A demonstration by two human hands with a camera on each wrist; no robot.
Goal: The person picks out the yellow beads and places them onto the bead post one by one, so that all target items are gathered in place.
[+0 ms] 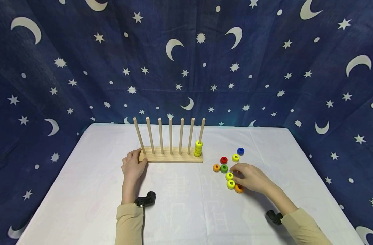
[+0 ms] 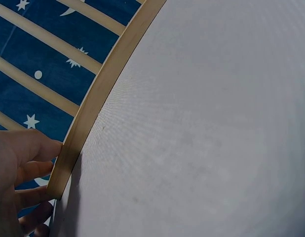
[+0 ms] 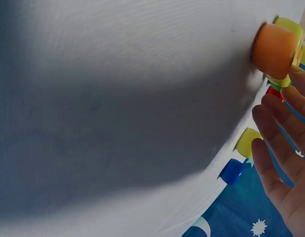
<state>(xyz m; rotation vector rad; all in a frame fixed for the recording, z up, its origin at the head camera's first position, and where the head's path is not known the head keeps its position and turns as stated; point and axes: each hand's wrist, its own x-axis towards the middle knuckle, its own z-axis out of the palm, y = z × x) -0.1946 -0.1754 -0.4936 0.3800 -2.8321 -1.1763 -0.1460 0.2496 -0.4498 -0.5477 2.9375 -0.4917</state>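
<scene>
A wooden peg rack [image 1: 171, 158] with several upright pegs stands on the table. My left hand [image 1: 133, 166] grips its left end, thumb at the front edge and fingers around the side. Several yellow beads are stacked on the rightmost peg [image 1: 198, 149]; the other pegs are bare. Over the loose beads at the right hovers my right hand [image 1: 252, 177], fingers loosely bent and holding nothing. Its fingertips are close to a yellow bead [image 1: 229, 176]. A second yellow bead [image 1: 230, 184] and an orange bead [image 3: 275, 51] lie just below the hand.
Farther up lie a blue bead [image 1: 240, 151], another yellow bead [image 1: 235, 158] and a red bead [image 1: 223, 160]. A green bead [image 1: 224, 168] sits beside another orange one [image 1: 216, 167]. White cloth [image 1: 180, 211] covers the table; a starry blue curtain [image 1: 161, 98] surrounds it.
</scene>
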